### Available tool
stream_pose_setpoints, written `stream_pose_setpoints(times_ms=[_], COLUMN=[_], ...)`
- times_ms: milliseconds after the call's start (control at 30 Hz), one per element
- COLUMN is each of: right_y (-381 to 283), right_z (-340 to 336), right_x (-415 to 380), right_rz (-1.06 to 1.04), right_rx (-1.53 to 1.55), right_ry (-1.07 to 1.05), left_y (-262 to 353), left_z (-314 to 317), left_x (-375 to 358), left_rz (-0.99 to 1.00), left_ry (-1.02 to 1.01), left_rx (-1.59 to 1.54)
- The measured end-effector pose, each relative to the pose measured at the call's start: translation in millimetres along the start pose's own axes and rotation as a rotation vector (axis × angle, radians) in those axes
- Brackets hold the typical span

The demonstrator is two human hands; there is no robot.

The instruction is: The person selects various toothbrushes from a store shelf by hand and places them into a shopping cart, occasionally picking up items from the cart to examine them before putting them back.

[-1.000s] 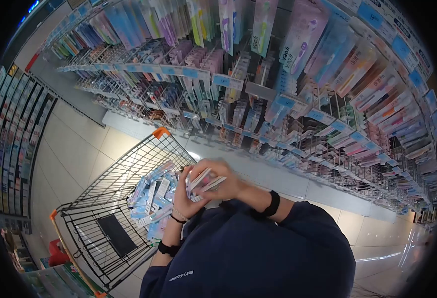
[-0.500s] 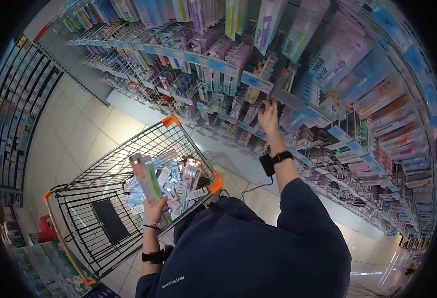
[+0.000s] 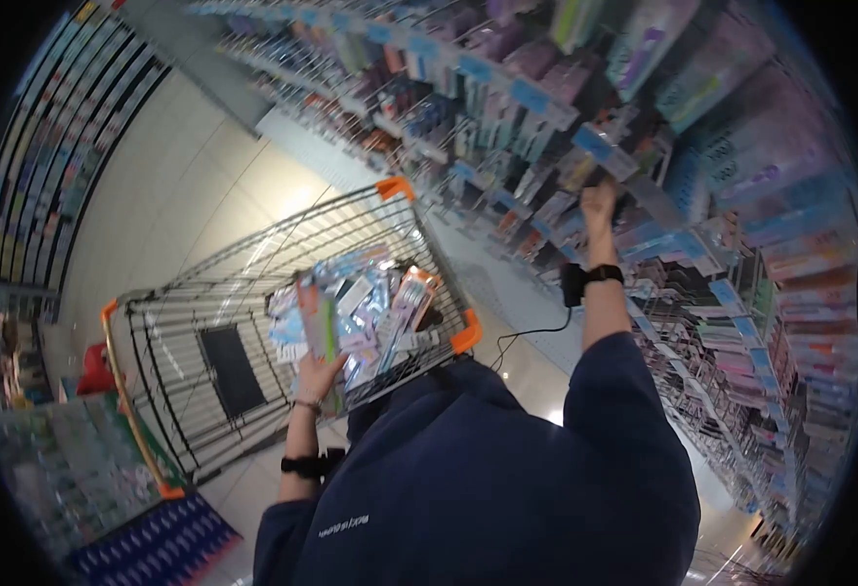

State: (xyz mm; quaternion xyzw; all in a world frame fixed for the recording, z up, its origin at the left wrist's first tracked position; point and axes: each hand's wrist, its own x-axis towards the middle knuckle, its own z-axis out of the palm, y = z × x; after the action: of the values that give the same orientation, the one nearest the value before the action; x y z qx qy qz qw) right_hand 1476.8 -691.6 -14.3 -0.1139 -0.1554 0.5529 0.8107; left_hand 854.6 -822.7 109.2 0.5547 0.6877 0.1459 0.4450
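Observation:
My left hand (image 3: 322, 376) grips a long, narrow pack (image 3: 318, 317) with a green stripe and an orange end, held upright over the shopping cart (image 3: 216, 303). Below and beside it, a pile of mixed small packs (image 3: 361, 303) lies in the wire basket. My right hand (image 3: 598, 203) reaches into the shelf rack, just under a blue price tag (image 3: 605, 148), among small hanging packs (image 3: 577, 174). Its fingers are blurred and partly hidden there.
Hooks along the rack (image 3: 507, 117) carry many hanging packs. Large purple packs (image 3: 766, 151) hang at the right. A black cable (image 3: 536, 332) runs down from my right wrist. Another display shelf (image 3: 58, 156) stands at the far left, and a red object (image 3: 95, 369) sits beyond the cart handle.
The camera view has shifted, so cart and rack appear further right. My right hand stays at the same spot of the rack. My left hand keeps its hold on the pack.

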Motion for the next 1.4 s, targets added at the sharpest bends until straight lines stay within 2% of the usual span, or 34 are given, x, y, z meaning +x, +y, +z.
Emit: stream_pose_setpoints(times_ms=[33, 67, 100, 167, 200, 267, 300, 367, 467, 500, 567, 700, 767, 833, 867, 933, 967, 1033, 1067, 1133, 1267, 1333, 1367, 1400], right_y=[-1, 12, 7, 13, 17, 32, 40, 53, 79, 87, 106, 152, 163, 167, 171, 177, 175, 191, 197, 204, 181, 167, 155, 144], right_z=[39, 50, 55, 93, 121, 180, 197, 223, 244, 246, 261, 254, 265, 282, 283, 286, 288, 274, 267, 261, 266, 254, 247, 235], right_x=[-11, -19, -34, -73, -94, -131, -142, -162, -200, -209, -220, -226, -227, -230, -232, -233, -233, -242, -246, -250, -247, -240, -232, -226], right_rz=[0.048, -0.227, -0.133, -0.426, -0.421, -0.194, -0.193, -0.335, -0.339, -0.334, -0.091, 0.230, 0.292, 0.413, 0.413, 0.578, 0.682, 0.686, 0.660, 0.767, 0.746, 0.623, 0.552, 0.359], right_rx=[-0.071, -0.417, -0.386, -2.178, -2.174, -2.057, -2.059, -2.043, -2.040, -1.991, -1.504, -0.968, -0.895, -0.800, -0.800, -0.735, -0.786, -0.692, -0.709, -0.595, -0.615, -1.016, -1.150, -1.197], right_ry=[0.168, 0.155, 0.232, 0.213, 0.203, 0.281, 0.280, 0.116, -0.078, -0.132, -0.158, -0.224, -0.273, -0.337, -0.341, -0.365, -0.409, -0.476, -0.456, -0.537, -0.433, -0.400, -0.315, -0.193], left_y=[-2, 0, 3, -1, -2, 7, 11, 8, -10, 0, -1, 3, 0, -1, -2, 9, 18, 28, 26, 25, 31, 28, 18, 8], left_z=[1, 1, 2, 6, 7, 7, 6, 11, 18, 18, 21, 25, 28, 30, 32, 35, 37, 42, 46, 51, 55, 52, 49, 46], left_x=[3, 6, 8, 10, 11, 9, 7, 8, 16, 11, 10, 8, 8, 5, 2, -5, -7, -15, -16, -16, -14, -10, -1, 8], left_rz=[0.035, 0.095, 0.160, 0.152, 0.163, 0.145, 0.124, 0.118, 0.094, 0.054, 0.040, 0.085, 0.117, 0.078, 0.079, 0.041, 0.058, -0.004, 0.004, 0.123, 0.093, 0.082, 0.029, -0.023], left_ry=[0.028, 0.016, 0.000, -0.003, -0.019, -0.038, -0.053, -0.060, -0.066, -0.101, -0.126, -0.133, -0.132, -0.150, -0.147, -0.133, -0.158, -0.234, -0.269, -0.448, -0.398, -0.385, -0.324, -0.261], left_rx=[0.048, 0.052, 0.056, -0.029, -0.109, -0.130, -0.097, -0.076, -0.086, -0.188, -0.228, -0.264, -0.286, -0.537, -0.538, -0.786, -0.784, -1.096, -1.089, -1.015, -0.857, -0.847, -0.877, -0.907])
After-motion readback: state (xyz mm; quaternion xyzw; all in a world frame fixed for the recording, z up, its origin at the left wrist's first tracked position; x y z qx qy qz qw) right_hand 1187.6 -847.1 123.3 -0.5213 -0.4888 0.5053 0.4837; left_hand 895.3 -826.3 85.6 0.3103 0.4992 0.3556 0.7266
